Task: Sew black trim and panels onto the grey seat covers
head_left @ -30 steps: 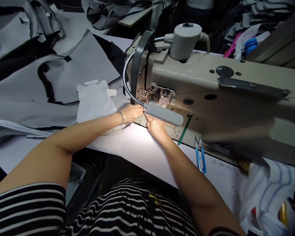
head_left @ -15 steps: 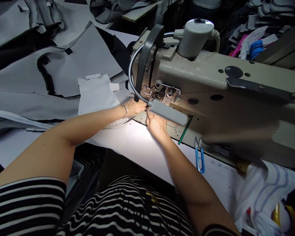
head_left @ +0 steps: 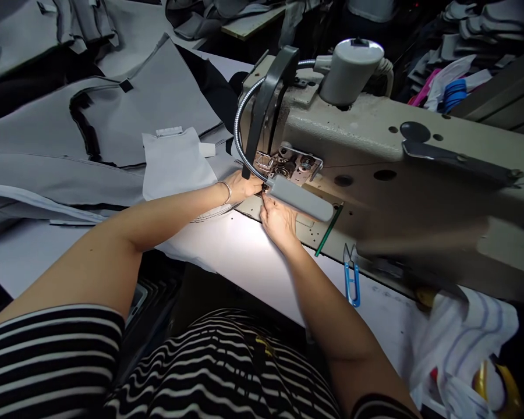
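Sewing machine (head_left: 375,157), beige, filled the right half of the white table (head_left: 244,256). Grey fabric panels (head_left: 113,116) with black binding lay spread at left, a white fabric piece (head_left: 174,166) on top of them, well short of the needle area. No fabric appeared under the foot, so I judged stitching not yet begun; the work looked to be at the threading or needle-setting stage. Gooseneck lamp (head_left: 301,199) lit the bed. Blue thread snips (head_left: 351,276) lay near the machine base, untouched. Left hand (head_left: 243,187) and right hand (head_left: 277,220) met just beneath the lamp head, fingertips pinched together at the needle; what they gripped was too small to tell.
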The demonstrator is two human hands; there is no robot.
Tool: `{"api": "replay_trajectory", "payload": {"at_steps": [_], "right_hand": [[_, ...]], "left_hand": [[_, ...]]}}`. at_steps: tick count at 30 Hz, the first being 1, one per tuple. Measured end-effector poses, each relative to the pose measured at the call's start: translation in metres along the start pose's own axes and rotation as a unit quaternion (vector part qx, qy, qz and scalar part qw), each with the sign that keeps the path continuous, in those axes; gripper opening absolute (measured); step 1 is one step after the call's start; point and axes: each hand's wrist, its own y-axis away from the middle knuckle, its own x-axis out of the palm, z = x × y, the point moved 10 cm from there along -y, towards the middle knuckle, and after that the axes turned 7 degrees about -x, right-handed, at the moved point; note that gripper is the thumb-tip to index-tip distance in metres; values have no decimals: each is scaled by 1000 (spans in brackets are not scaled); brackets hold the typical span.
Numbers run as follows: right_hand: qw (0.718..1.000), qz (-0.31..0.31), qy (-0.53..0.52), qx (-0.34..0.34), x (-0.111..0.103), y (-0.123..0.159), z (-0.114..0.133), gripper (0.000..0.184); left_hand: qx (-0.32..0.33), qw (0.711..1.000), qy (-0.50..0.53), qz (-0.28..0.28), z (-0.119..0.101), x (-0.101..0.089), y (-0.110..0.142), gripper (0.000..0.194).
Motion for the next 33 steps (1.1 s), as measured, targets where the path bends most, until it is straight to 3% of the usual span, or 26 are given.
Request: {"api": "replay_trajectory", "payload": {"at_steps": [7,23,27,33], "right_hand": [[999,-18,-42,4,1,1,-3,44],[999,-39,-35,2,-3,0,-6,42],[997,-75,-22,-18,-4,-1,-9,41],[995,-92,-26,-14,-2,4,-16,39]], "left_hand": [[-10,999,-5,30,5,6,1,18],[-60,998,-12,27,14,19,3,24],[-92,996,-11,15,19,23,5,26],[-95,995,16,-32,11,9,22,26]]}}
